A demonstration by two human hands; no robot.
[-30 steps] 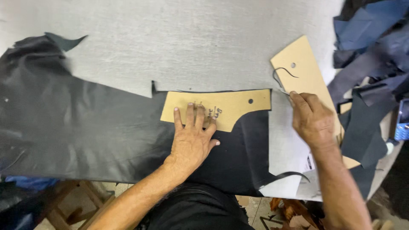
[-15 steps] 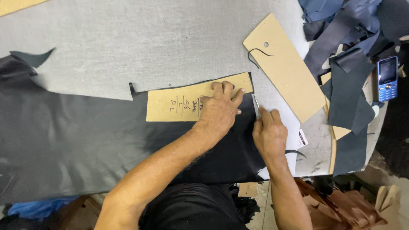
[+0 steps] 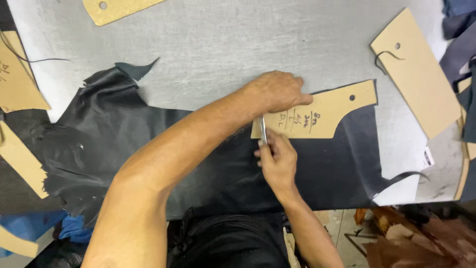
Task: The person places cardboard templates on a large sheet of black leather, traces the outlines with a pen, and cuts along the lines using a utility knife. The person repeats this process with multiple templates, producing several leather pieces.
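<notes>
A tan cardboard pattern with a punched hole lies on a sheet of black leather spread over the grey table. My left hand reaches across and presses flat on the pattern's upper left part. My right hand grips a thin metal knife, its blade set against the pattern's left edge on the leather. The left forearm crosses over the leather and hides part of it.
More tan cardboard patterns lie around: a long one at the upper right, one at the top edge, others at the left. Dark blue leather scraps pile at the right. Below the table edge are brown scraps.
The view has shifted, so the pattern sits further right. My right hand has moved from the pattern's right end to its left edge. My left hand has slid toward the pattern's upper left.
</notes>
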